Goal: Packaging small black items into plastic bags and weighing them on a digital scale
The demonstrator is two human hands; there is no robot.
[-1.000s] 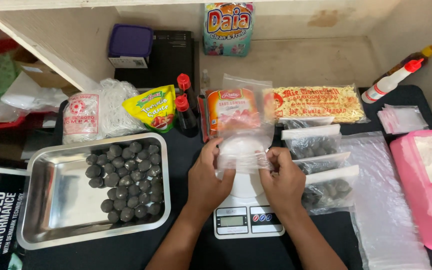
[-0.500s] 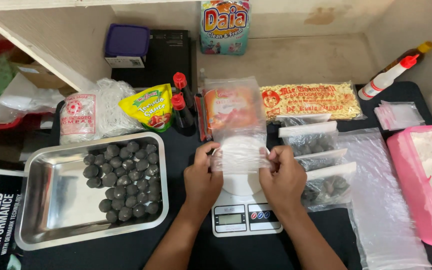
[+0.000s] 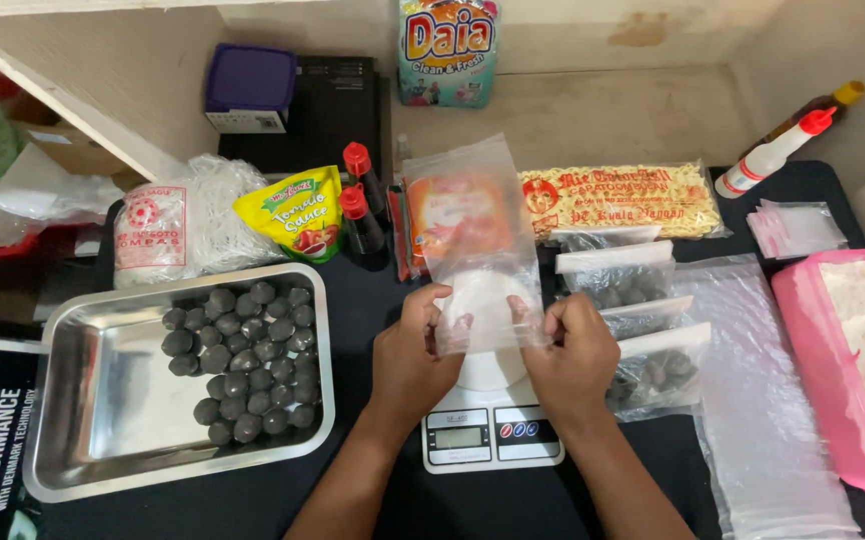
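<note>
Above the scale [image 3: 490,425], left hand [image 3: 412,355], right hand [image 3: 572,360], fingers pinching clear bag [image 3: 477,240]

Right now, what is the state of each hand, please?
Left hand: closed on the clear plastic bag.
Right hand: closed on the same bag.

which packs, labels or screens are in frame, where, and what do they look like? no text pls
Clear empty plastic bag: held over the scale by left hand and right hand.
White digital scale: centre front, small grey screen.
Yellow-green sauce pouch: behind the steel tray.
Yellow noodle pack: flat, rear right.
Blue-orange detergent bag: against the back wall.
</note>
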